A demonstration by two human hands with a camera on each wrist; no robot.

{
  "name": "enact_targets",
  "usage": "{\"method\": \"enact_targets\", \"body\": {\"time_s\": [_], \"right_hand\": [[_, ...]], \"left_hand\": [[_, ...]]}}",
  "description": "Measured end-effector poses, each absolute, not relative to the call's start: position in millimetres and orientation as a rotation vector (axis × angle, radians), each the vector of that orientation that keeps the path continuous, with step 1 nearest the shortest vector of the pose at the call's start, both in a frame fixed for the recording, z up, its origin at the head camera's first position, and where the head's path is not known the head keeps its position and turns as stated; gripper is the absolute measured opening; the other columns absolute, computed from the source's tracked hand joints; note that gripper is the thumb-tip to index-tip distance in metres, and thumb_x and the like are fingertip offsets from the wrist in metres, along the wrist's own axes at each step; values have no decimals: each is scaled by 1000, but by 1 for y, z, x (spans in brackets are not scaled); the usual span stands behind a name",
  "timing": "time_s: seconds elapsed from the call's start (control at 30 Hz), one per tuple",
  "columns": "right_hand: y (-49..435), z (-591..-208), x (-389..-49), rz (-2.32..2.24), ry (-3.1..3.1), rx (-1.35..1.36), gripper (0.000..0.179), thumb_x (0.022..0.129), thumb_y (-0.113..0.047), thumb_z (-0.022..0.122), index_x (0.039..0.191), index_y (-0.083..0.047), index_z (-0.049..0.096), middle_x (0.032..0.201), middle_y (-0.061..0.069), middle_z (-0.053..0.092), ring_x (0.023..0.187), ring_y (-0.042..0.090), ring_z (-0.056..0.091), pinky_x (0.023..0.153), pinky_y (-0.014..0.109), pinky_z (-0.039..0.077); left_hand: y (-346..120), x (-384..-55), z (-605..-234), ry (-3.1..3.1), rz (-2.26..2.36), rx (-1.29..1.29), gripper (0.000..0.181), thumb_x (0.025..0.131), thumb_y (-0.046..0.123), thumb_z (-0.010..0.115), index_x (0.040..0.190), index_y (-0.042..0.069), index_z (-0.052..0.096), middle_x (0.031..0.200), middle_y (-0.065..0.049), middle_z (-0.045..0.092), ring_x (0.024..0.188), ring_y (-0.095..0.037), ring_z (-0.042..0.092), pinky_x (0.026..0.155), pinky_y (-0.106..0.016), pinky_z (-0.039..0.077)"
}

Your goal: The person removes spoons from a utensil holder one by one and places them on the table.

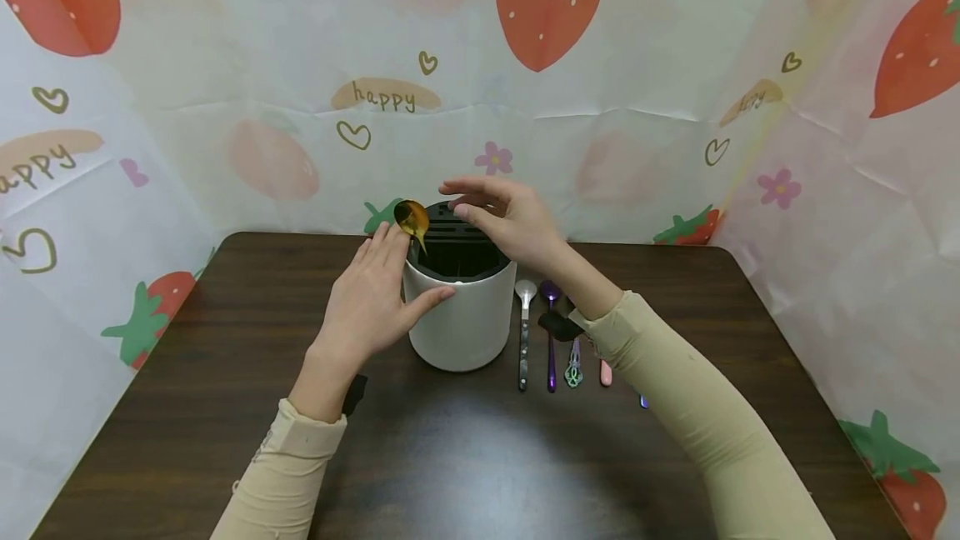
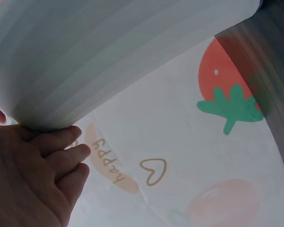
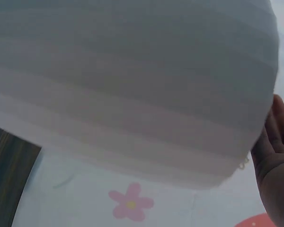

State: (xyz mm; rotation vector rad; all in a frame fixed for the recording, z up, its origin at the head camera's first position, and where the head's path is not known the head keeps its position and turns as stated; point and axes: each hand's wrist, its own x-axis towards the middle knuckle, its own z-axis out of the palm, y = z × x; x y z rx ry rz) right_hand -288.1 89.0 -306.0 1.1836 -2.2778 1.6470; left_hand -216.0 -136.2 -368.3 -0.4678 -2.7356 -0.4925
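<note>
A white cylindrical holder (image 1: 461,332) with a black slotted insert (image 1: 467,258) stands on the table. At its left rim a gold spoon (image 1: 412,219) leans in the opening, bowl upward. My left hand (image 1: 367,298) rests along the holder's left side, fingers straight and thumb across the front. Above the right part of the rim is my right hand (image 1: 513,219), its fingers loosely bent and nothing visible in them. The left wrist view has the pale holder wall (image 2: 123,52) above the fingers; in the right wrist view the wall fills most of the frame.
Right of the holder lies a row: a spoon with a grey patterned handle (image 1: 523,348), a purple spoon (image 1: 551,348), a green openwork handle (image 1: 573,367), a pink handle (image 1: 606,373) and a blue tip (image 1: 643,401). My right arm partly covers them. A strawberry-print cloth (image 1: 637,32) hangs behind the dark table (image 1: 465,473).
</note>
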Motion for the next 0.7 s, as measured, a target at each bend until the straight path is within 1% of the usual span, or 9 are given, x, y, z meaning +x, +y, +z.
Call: {"method": "enact_targets", "body": {"time_s": [0.2, 0.3, 0.47, 0.7], "right_hand": [[73, -303, -292, 1629, -2306, 1277, 37, 104, -7, 62, 141, 0, 63, 139, 13, 67, 122, 31, 67, 103, 32, 55], [67, -302, -295, 1624, -2322, 1309, 36, 105, -5, 61, 140, 0, 63, 139, 14, 67, 123, 29, 67, 104, 31, 55], [58, -302, -299, 1593, -2378, 1362, 35, 106, -4, 58, 141, 0, 63, 140, 14, 66, 127, 20, 64, 106, 29, 52], [53, -302, -302, 1536, -2445, 1430, 37, 108, -3, 51, 144, -1, 61, 144, 15, 62, 132, 21, 60, 107, 28, 52]], "left_hand": [[-137, -216, -369, -2711, -502, -486, 108, 93, 77, 56, 161, -3, 30, 166, -22, 33, 157, -35, 24, 129, -48, 20], [-137, -216, -369, -2700, -503, -491, 107, 93, 76, 56, 161, -2, 29, 166, -21, 33, 157, -36, 25, 129, -49, 21], [-138, -215, -370, -2693, -504, -493, 107, 93, 76, 57, 163, -1, 28, 167, -19, 32, 156, -36, 26, 128, -50, 22], [-138, -217, -370, -2683, -495, -496, 107, 92, 76, 58, 160, -3, 32, 165, -21, 35, 156, -36, 27, 128, -51, 23]]}}
